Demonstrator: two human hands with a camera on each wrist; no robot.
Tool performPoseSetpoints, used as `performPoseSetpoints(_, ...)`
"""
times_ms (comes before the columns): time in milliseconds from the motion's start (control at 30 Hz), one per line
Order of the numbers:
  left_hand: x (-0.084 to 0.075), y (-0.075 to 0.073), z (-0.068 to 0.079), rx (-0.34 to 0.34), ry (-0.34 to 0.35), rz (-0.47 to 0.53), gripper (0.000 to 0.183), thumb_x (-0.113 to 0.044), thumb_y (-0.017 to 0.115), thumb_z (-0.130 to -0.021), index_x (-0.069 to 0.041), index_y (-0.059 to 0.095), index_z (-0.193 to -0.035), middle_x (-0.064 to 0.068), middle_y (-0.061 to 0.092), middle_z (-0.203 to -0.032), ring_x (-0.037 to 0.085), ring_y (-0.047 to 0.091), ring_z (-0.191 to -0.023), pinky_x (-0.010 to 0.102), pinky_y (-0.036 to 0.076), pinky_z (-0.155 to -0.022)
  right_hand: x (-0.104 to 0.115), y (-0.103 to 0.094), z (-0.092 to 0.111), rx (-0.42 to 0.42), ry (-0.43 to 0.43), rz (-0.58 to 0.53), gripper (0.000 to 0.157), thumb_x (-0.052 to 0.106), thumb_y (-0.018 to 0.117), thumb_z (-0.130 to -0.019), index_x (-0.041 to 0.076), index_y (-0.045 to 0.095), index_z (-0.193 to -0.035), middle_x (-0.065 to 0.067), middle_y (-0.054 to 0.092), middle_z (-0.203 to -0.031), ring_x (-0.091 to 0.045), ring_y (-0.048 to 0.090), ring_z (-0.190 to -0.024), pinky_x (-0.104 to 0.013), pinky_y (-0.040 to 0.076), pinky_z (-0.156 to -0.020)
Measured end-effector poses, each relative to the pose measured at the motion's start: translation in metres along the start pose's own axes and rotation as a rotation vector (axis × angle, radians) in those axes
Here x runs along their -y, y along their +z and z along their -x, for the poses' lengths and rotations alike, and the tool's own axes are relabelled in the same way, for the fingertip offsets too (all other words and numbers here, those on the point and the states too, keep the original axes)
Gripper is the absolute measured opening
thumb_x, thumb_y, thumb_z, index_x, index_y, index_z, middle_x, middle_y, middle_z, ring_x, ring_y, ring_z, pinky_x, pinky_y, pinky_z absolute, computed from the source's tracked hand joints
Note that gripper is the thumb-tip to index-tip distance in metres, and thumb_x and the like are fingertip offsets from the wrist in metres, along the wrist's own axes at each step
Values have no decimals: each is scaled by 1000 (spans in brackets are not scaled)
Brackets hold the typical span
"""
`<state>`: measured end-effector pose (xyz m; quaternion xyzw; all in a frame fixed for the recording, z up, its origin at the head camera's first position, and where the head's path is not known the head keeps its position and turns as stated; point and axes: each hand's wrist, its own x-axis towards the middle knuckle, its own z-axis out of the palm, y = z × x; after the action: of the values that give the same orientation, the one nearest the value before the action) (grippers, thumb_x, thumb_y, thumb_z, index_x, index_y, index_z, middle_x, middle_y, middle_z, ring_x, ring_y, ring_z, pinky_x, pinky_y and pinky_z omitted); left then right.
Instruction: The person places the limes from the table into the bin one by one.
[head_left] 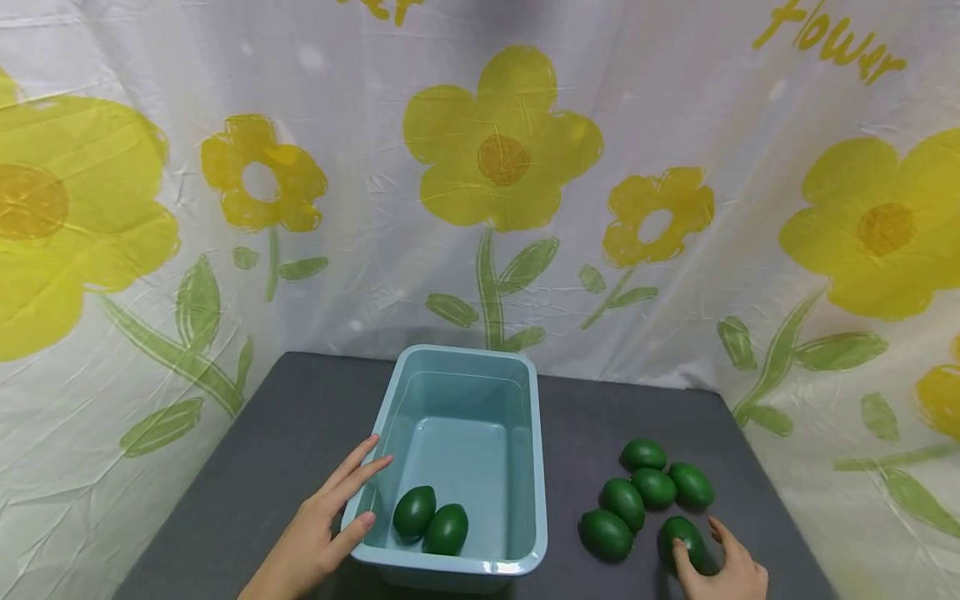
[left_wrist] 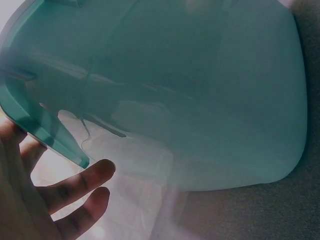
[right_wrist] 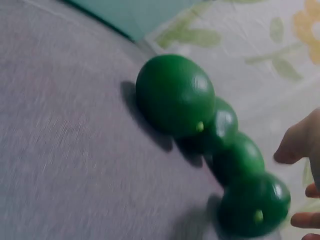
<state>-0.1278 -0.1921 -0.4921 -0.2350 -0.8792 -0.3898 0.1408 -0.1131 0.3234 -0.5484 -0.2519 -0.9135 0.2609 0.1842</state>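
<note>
My left hand (head_left: 318,529) rests at the near left side of a pale blue plastic tub (head_left: 542,500), with fairly straight fingers over its rim. In the left wrist view, spread fingers (left_wrist: 95,175) show beside the tub's rim (left_wrist: 45,130). Two smooth, dark green fruits, shaped like avocados, lie inside the tub near its front; one is the right fruit (head_left: 446,530). My right hand (head_left: 723,571) is around the nearest loose fruit (head_left: 682,537), thumb overlapping its left side. In the right wrist view, the fingers (right_wrist: 305,220) stand apart, close to a fruit (right_wrist: 255,205).
Several more green fruits (head_left: 652,489) lie clustered on the dark grey table (head_left: 570,433), right of the tub. A white curtain (head_left: 352,275) printed with yellow flowers hangs behind the table and along both sides.
</note>
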Motion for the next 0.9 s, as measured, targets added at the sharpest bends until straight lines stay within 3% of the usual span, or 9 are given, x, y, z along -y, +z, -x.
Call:
performPoseSetpoints(267,0,0,0,-6,-5,35,64,-11,67,-99,-32,51,-158,1,34,-173,-1,32,-152,68,52,-91,-21,4,1,52,107,10,75,38,79,-86,-14,57,-136,-43,62,-124,-60,54,-110,-70,31,-105)
performPoseSetpoints(467,2,1,0,-8,-12,37,64,-13,67,-100,-32,51,-158,1,34,-173,-2,30,-152,70,50,-92,-18,13,8,78,194,45,81,48,81,-83,-7,57,-137,-37,67,-118,-59,53,-110,-72,40,-99)
performPoseSetpoints(633,4,3,0,-17,-19,24,63,-15,67,-100,-33,51,-158,1,35,-172,-3,30,-152,67,52,-93,-12,18,12,128,197,62,79,48,83,-83,-5,59,-137,-33,69,-113,-54,55,-106,-70,43,-95)
performPoseSetpoints(900,4,3,1,-6,-33,43,62,-15,67,-101,-34,50,-158,-1,33,-173,-5,28,-153,67,51,-95,-12,21,12,108,202,47,73,44,81,-84,-5,61,-134,-34,66,-112,-50,56,-103,-66,45,-90)
